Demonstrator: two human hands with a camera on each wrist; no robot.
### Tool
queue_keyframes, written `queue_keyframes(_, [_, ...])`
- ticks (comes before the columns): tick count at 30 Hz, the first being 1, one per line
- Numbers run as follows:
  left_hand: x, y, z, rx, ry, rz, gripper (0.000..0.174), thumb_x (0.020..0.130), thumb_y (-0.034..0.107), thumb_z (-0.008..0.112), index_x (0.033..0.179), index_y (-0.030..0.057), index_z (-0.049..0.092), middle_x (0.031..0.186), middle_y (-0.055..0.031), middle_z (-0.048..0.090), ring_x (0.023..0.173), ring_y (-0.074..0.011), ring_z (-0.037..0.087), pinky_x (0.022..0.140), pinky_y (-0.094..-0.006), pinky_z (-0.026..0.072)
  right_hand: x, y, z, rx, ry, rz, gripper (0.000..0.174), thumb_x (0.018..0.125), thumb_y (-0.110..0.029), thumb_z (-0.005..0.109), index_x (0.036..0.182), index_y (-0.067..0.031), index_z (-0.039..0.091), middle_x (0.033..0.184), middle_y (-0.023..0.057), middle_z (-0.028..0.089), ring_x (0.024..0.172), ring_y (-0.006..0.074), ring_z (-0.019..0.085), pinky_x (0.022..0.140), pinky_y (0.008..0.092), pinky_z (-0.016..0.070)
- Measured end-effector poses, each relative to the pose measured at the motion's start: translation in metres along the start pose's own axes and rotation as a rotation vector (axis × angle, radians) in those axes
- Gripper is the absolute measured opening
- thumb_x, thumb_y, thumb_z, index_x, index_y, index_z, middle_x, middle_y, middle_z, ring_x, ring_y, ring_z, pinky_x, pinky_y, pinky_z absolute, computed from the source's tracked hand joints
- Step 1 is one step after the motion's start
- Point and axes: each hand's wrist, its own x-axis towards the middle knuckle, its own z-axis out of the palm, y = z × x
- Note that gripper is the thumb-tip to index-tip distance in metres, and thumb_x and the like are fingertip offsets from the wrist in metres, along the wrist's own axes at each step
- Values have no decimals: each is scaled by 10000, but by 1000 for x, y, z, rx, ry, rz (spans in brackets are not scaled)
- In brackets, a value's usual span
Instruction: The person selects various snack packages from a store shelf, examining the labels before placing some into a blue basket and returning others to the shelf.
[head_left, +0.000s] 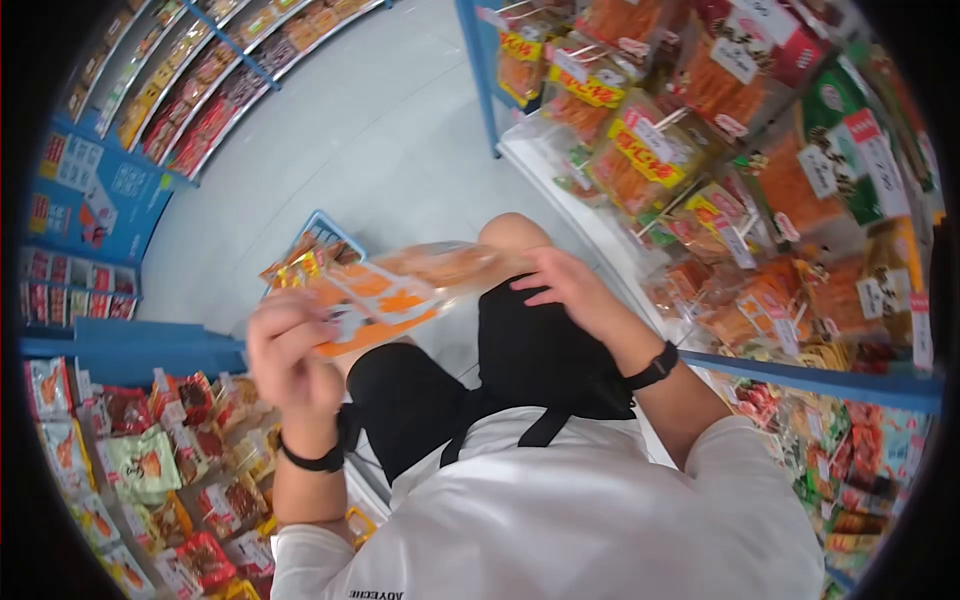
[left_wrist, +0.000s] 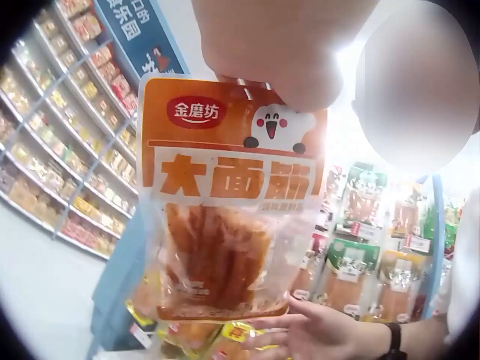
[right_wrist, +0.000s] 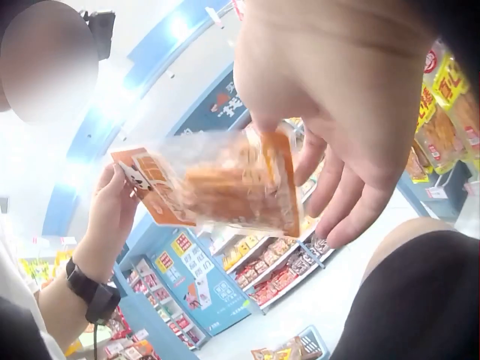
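An orange and clear snack package [head_left: 400,290] is stretched sideways above the person's knees. At its printed end the left hand [head_left: 290,350] pinches the edge; in the left wrist view that hand [left_wrist: 277,49] is at the top of the package [left_wrist: 225,247], whose front shows a smiling white figure. The right hand [head_left: 580,290] touches the opposite end, its fingers loosely extended. The right wrist view shows this hand [right_wrist: 337,112] spread beside the package's end [right_wrist: 289,187]; its thumb is partly hidden.
A blue basket [head_left: 340,238] with snack packages stands on the floor [head_left: 400,150] beyond the knees. Hanging packages [head_left: 650,150] fill a rack at the right, and more packages [head_left: 140,465] lie in a display at the lower left. Curved shelves [head_left: 200,80] stand at the far left.
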Motion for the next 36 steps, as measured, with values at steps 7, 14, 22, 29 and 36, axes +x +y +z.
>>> queue_keyframes(7, [10,11,46,-178,-76,-197,198,929,194,601,846,28,531,846,-77,492,753,-188,496,685,-303,414,1,9,-36,391,-113,178,660,964,-546,396,1375,-30,380,1341,188,481,1188,344,534,905,432,493])
queue_keyframes(14, [57,21,49,-215,-201,-142,210,910,207,638,851,11,591,838,-99,539,751,-170,512,650,-256,401,-31,3,-35,161,-304,-203,364,886,-43,635,1237,5,554,1238,88,589,1165,175,548,968,313,450])
queue_keyframes(22, [143,72,88,-364,-618,-165,103,874,68,646,898,-27,614,858,-70,555,714,-111,537,617,-218,420,-100,-31,-9,-73,-192,-352,521,858,-220,705,1259,34,490,980,101,655,825,111,634,717,260,511])
queue_keyframes(29, [153,146,169,-478,-1053,-368,132,849,46,660,971,4,636,952,-86,604,843,-133,610,706,-271,493,-141,-14,-9,-209,-26,-536,326,937,-253,609,1097,31,592,809,59,650,766,115,582,699,279,464])
queue_keyframes(36, [73,118,166,-474,-612,-174,644,874,188,625,1429,74,320,1409,-164,405,1283,-244,405,997,-434,381,-206,3,-20,177,130,-485,359,946,-199,596,1251,-16,549,1077,5,614,913,67,529,776,239,448])
